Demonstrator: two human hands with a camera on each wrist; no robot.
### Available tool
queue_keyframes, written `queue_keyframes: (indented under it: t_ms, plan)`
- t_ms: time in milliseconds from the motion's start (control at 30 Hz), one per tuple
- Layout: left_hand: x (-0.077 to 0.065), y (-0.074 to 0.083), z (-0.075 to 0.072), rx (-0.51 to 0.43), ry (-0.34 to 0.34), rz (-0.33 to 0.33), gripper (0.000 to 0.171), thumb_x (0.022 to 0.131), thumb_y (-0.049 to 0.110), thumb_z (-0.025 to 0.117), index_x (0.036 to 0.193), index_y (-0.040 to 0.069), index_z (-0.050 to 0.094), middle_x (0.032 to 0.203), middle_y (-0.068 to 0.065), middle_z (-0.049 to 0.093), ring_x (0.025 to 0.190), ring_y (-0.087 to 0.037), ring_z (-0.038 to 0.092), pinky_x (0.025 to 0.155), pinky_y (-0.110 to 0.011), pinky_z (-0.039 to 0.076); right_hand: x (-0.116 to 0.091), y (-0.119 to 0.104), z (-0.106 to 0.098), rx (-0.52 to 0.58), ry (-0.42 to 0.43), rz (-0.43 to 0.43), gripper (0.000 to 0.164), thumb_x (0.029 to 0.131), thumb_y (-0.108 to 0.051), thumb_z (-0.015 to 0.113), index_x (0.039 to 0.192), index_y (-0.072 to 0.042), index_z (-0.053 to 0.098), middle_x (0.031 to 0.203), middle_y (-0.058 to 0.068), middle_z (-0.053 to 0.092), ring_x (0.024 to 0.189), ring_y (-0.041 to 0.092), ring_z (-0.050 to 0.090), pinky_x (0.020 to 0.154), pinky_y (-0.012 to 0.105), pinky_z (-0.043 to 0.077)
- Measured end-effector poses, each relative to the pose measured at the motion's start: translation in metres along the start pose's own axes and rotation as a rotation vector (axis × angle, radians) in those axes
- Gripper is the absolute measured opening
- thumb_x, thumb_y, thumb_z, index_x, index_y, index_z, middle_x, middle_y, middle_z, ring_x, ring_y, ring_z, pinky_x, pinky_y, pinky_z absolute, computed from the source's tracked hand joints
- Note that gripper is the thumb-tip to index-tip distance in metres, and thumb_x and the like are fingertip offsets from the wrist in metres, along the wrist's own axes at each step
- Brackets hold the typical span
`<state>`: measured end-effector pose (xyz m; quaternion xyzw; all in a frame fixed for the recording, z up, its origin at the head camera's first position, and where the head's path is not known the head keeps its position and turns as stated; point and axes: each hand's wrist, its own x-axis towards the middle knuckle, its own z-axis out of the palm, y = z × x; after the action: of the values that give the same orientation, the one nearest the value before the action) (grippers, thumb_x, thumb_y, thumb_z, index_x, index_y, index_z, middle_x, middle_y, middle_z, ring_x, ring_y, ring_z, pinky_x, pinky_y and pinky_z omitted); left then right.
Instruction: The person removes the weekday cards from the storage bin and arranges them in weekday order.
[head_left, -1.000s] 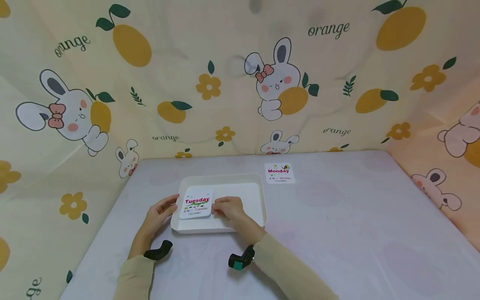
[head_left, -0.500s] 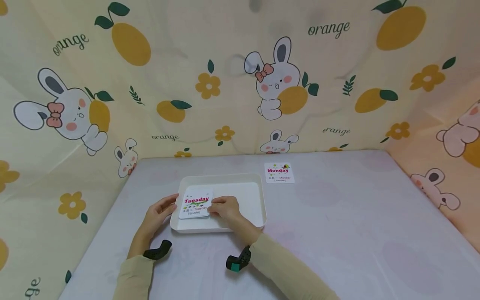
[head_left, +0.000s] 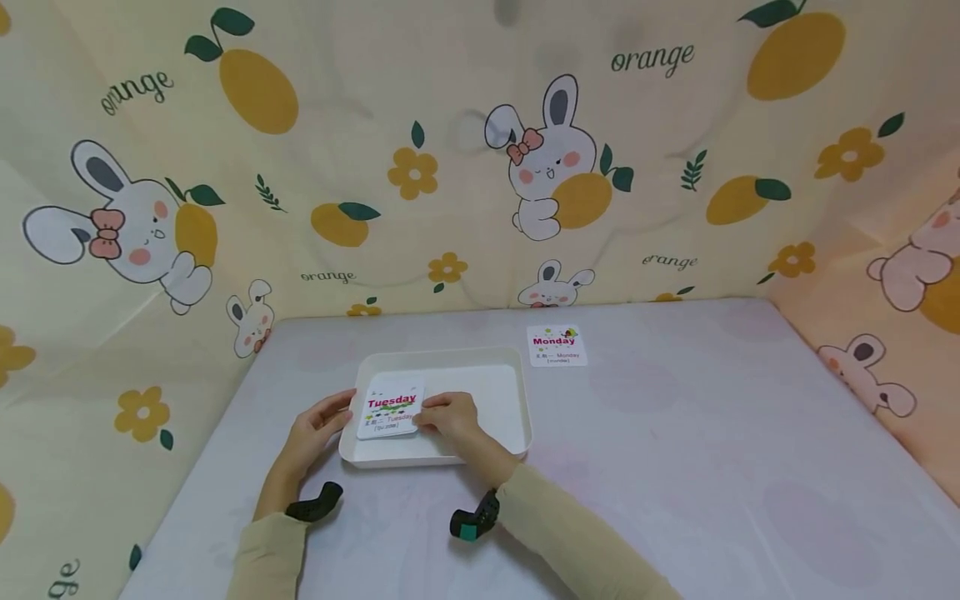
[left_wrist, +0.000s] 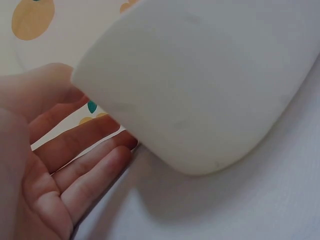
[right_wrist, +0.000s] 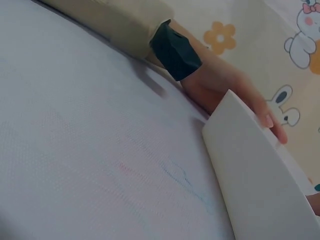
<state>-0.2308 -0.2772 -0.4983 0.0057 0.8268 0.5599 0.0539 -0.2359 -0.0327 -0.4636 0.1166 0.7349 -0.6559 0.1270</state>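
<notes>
In the head view my left hand [head_left: 313, 429] rests against the left side of a white tray [head_left: 442, 457]. Thumb and fingertips [left_wrist: 116, 160] meet the tray's edge in the left wrist view, the fingers fairly straight. Inside the tray, at its left end, lies a stack of white cards with a Tuesday card [head_left: 392, 408] on top, red lettering over green and starry prints. My right hand [head_left: 453, 417] reaches over the tray and pinches the right edge of the Tuesday card, near its lower corner. The tray's wall hides most of this hand in the right wrist view.
A Monday card [head_left: 557, 346] lies flat on the pale tablecloth [head_left: 675, 450], just beyond the tray's back right corner. Behind the table hangs a curtain [head_left: 450, 125] printed with rabbits and oranges. Both wrists carry dark straps.
My right hand has shifted slightly left, its fingers now overlapping the Tuesday card's right edge. The left hand, the tray and the Monday card stay as they were.
</notes>
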Motion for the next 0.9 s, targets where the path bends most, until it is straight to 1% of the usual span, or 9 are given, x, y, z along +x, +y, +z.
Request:
queue_keyframes:
  t_ms: [133, 300, 533, 700, 800, 900]
  plan:
    - [-0.0014, 0.0011, -0.0005, 0.003, 0.0, 0.01, 0.053, 0.096, 0.034, 0.058, 0.142, 0.009, 0.046, 0.15, -0.013, 0.045, 0.103, 0.021, 0.051, 0.09, -0.002, 0.043, -0.0001, 0.0002, 0.0029, -0.006, 0.003, 0.006, 0.023, 0.071, -0.001, 0.08, 0.092, 0.001, 0.071, 0.093, 0.012, 0.071, 0.06, 0.006, 0.059, 0.059, 0.016, 0.055]
    - [-0.0014, 0.0022, -0.0006, -0.002, 0.004, 0.004, 0.054, 0.096, 0.035, 0.058, 0.142, 0.01, 0.045, 0.151, -0.012, 0.045, 0.102, 0.022, 0.05, 0.089, -0.002, 0.044, 0.0003, -0.0012, 0.0047, -0.007, 0.011, 0.014, 0.022, 0.071, -0.001, 0.08, 0.091, 0.0, 0.071, 0.089, 0.011, 0.071, 0.057, 0.006, 0.058, 0.056, 0.016, 0.054]
    - [-0.0013, 0.0041, -0.0013, 0.005, 0.008, -0.012, 0.053, 0.096, 0.036, 0.058, 0.142, 0.012, 0.046, 0.15, -0.011, 0.046, 0.105, 0.019, 0.051, 0.091, -0.004, 0.045, -0.0008, -0.003, 0.0032, 0.013, -0.007, 0.001, 0.014, 0.073, 0.0, 0.078, 0.086, 0.0, 0.071, 0.08, 0.012, 0.072, 0.053, 0.007, 0.06, 0.053, 0.017, 0.054]
    - [-0.0008, 0.0048, -0.0022, 0.001, 0.009, -0.01, 0.054, 0.096, 0.036, 0.058, 0.143, 0.013, 0.045, 0.151, -0.011, 0.045, 0.108, 0.017, 0.051, 0.09, -0.003, 0.044, 0.0009, -0.0026, 0.0038, 0.057, 0.001, 0.03, 0.017, 0.077, 0.001, 0.074, 0.093, 0.004, 0.071, 0.082, 0.014, 0.074, 0.05, 0.006, 0.059, 0.052, 0.016, 0.053]
    - [-0.0011, 0.0037, -0.0021, 0.0, 0.001, -0.005, 0.053, 0.096, 0.035, 0.057, 0.143, 0.012, 0.045, 0.15, -0.013, 0.045, 0.109, 0.014, 0.053, 0.09, -0.004, 0.046, 0.0003, -0.0021, 0.0035, 0.066, 0.002, 0.047, 0.018, 0.078, 0.002, 0.072, 0.096, 0.005, 0.07, 0.076, 0.012, 0.072, 0.048, 0.005, 0.057, 0.048, 0.014, 0.05]
    - [-0.0007, 0.0023, -0.0012, -0.007, -0.001, -0.01, 0.051, 0.097, 0.032, 0.057, 0.142, 0.013, 0.046, 0.15, -0.012, 0.046, 0.11, 0.013, 0.055, 0.09, -0.005, 0.046, -0.0015, -0.002, 0.0023, 0.069, -0.002, 0.05, 0.019, 0.079, 0.003, 0.07, 0.097, 0.007, 0.069, 0.068, 0.009, 0.069, 0.046, 0.006, 0.056, 0.045, 0.014, 0.049]
